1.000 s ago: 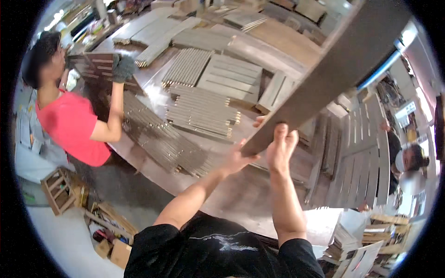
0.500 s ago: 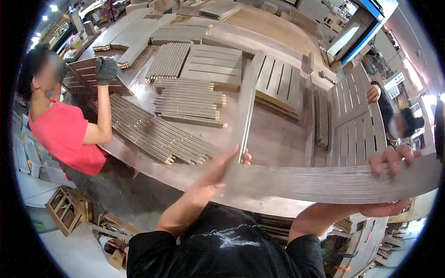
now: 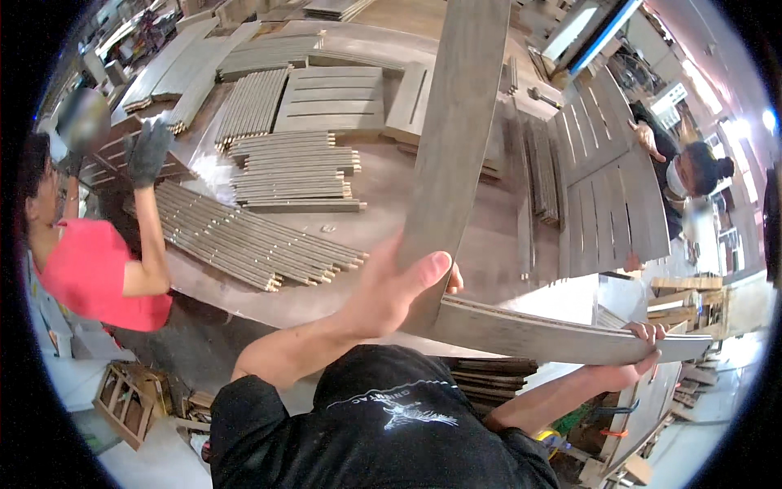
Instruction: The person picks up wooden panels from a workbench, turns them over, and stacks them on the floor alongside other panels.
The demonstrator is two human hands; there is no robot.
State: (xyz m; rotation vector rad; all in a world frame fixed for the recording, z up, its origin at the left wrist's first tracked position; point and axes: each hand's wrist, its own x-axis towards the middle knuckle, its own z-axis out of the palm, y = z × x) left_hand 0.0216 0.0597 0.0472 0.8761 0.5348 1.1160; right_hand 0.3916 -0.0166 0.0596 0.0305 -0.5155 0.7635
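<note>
Two grey-brown wooden boards meet in an L-shaped corner in front of my chest. My left hand (image 3: 387, 289) is closed round the lower end of the upright board (image 3: 463, 122), its thumb on the broad face and fingertips showing at the far edge. The other board (image 3: 529, 330) runs to the right, its long top edge turned up. Near that board's right end my right hand (image 3: 639, 354) grips it, fingers over the top and thumb on the near side. The upright board hides part of the slatted panels behind it.
Bundles of slats (image 3: 293, 173) and slatted panels (image 3: 330, 99) lie on the large table (image 3: 358, 232). At left a person in a red shirt (image 3: 98, 269) with grey gloves holds a slatted panel. At right, a masked person stands behind a tall slatted panel (image 3: 611, 175).
The boards have turned, so the upright one now shows its broad face and the right one its top edge. The gloved person at left has opened a hand.
</note>
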